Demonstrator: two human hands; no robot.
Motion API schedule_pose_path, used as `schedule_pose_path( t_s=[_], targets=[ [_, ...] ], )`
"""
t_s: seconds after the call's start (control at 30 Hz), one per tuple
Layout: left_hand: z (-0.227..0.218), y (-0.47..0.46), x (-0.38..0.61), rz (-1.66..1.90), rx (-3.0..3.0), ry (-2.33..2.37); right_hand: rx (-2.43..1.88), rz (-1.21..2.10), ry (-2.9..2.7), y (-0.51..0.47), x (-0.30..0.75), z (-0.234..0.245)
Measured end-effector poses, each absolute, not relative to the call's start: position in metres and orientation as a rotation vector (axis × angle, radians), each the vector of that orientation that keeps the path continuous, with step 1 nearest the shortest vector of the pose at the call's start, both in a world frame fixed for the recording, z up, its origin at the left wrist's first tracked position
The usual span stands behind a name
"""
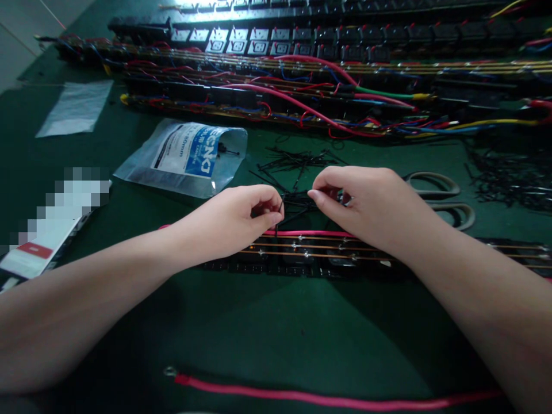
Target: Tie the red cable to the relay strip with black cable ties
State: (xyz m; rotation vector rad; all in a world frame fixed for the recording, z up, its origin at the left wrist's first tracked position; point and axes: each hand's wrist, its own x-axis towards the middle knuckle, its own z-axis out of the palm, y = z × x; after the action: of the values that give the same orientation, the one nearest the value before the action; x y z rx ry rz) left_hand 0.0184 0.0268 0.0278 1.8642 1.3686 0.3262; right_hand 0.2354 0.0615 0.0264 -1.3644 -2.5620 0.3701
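My left hand (241, 215) and my right hand (357, 204) meet over a long black socket strip (302, 256) with copper bars and a red wire along its back. Both hands are closed in a pinch. Between them runs a thin black cable tie (297, 201), with the left thumb and forefinger on one end and the right fingers on the other. The hands hover just above the strip, near its middle.
Loose black cable ties (297, 161) lie behind the hands. A plastic bag with a blue label (185, 155) sits to the left and scissors (444, 198) to the right. Several wired socket strips (302, 75) fill the back. A red wire (323, 397) crosses the front.
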Motion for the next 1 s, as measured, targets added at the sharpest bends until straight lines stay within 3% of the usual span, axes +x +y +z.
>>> schedule_pose_path(
  t_s=[1.0],
  targets=[
    [0.0246, 0.0267, 0.0161, 0.459, 1.667, 1.276, -1.380, 0.318, -2.592, 0.0625, 0.2364, 0.0241]
  ],
)
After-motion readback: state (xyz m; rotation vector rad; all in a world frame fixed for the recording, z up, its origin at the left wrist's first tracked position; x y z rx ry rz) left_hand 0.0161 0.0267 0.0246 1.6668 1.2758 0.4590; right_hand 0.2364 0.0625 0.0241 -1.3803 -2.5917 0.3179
